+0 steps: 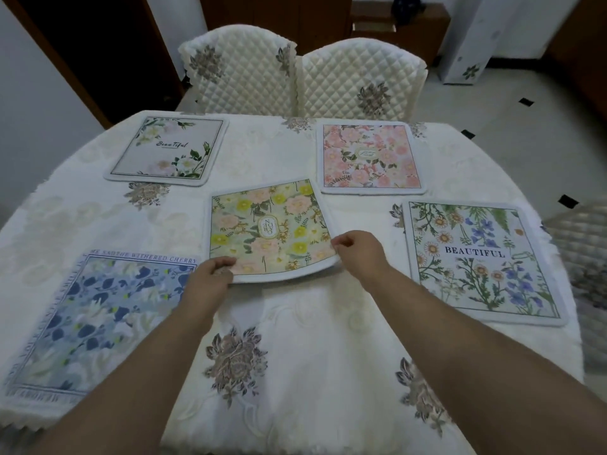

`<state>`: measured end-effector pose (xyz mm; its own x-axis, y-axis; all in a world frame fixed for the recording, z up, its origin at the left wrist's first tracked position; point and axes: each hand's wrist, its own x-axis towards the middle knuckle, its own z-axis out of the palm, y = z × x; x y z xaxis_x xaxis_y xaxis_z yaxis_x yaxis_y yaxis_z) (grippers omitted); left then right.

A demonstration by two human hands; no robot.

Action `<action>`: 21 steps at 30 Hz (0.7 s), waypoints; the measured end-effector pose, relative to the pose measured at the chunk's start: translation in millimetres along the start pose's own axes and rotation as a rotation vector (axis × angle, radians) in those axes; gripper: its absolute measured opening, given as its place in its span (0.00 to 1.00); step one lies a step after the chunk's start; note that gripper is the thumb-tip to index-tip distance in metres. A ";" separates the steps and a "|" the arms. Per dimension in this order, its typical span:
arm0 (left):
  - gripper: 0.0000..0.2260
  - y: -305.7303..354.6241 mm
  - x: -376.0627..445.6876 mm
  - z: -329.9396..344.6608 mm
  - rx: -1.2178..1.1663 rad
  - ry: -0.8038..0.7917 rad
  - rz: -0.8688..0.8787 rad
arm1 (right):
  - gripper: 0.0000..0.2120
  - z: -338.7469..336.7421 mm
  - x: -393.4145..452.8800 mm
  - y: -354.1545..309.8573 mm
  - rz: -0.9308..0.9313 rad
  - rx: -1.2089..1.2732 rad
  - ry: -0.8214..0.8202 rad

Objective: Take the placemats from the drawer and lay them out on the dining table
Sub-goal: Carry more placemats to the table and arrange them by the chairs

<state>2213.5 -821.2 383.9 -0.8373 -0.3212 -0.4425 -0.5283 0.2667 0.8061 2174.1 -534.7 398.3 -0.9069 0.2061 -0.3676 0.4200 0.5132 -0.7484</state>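
Item in hand: yellow-and-pink floral placemat (267,229), middle of the table (295,372), skewed to the table edge, its near edge lifted slightly off the cloth. The near-left corner is pinched by the left hand (210,274), fingers curled over the rim; the near-right corner is pinched between thumb and fingers of the right hand (356,249). Nothing else is held by either.

Items already laid flat, four counted:
- pale "Beautiful" script placemat (166,151), far left;
- pink floral placemat (370,157), far right, just beside the held mat's far corner;
- daisy "BEAUTIFUL" placemat (481,261), near right;
- blue cherry-text placemat (95,320), near left, reaching the table edge.

Progress, as judged: four mats are set at places round the table; the fifth is being positioned and is not yet released or squared. The drawer is not in view, so whether more mats are left cannot be told.

Surroundings: an embroidered cream tablecloth (236,362); two quilted chair backs (295,77) at the far side.
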 end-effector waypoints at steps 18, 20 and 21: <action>0.23 -99.1 -155.0 19.6 0.432 -0.397 0.199 | 0.15 -57.2 -215.4 191.7 0.138 -0.094 -0.041; 0.23 -101.4 -155.1 19.2 0.446 -0.395 0.211 | 0.15 -55.3 -212.0 190.7 0.110 -0.122 -0.014; 0.23 -103.7 -154.7 19.2 0.442 -0.387 0.209 | 0.14 -53.8 -210.6 190.9 0.098 -0.126 -0.009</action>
<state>2395.1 -781.7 361.2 -0.8761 0.1089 -0.4698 -0.2867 0.6656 0.6891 2443.4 -435.3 362.5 -0.8609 0.2533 -0.4412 0.4987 0.5913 -0.6337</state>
